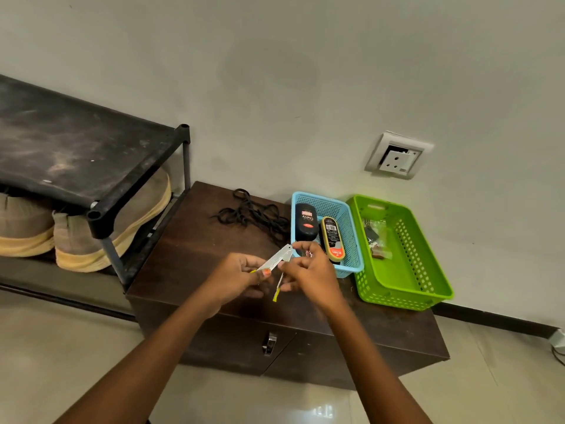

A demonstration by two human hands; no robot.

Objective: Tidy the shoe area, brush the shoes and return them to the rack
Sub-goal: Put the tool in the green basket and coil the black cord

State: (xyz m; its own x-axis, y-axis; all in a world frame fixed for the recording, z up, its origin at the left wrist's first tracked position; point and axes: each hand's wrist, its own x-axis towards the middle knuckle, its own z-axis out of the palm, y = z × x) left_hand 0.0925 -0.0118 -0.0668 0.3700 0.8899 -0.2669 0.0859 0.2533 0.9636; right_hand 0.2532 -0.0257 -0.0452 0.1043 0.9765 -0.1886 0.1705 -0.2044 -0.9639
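L hand (235, 276) & R hand (312, 267) meet over the dark wood worktop (189, 249), just front-left of the blue basket (354, 258). Between them is a thin silver strip (275, 260) w/ yellow ends, bent into a V, its fold pointing at that basket's near-left corner. L fingers are curled, thumb & forefinger pinching 1 leg. R fingers are curled too, clamped on the fold & on the other leg, which hangs down. The strip is off the worktop, touching only the 2 hands.

In the blue basket a black bottle (305, 223) w/ red label lies along the left wall. Just right of it lies a tan Kiwi applicator (332, 238).

The green basket (428, 270) sits right against the blue basket's right side & holds a small clear bag (376, 240) of dark bits; can't tell what they are. Black laces (253, 214) lie in a loose heap left of the blue basket. Further left is the black shoe rack (76, 154) w/ a dusty top; 2 tan shoes (82, 243) w/ yellowish soles sit side by side on the shelf under it. A wall socket (397, 156) is up-right of the blue basket.
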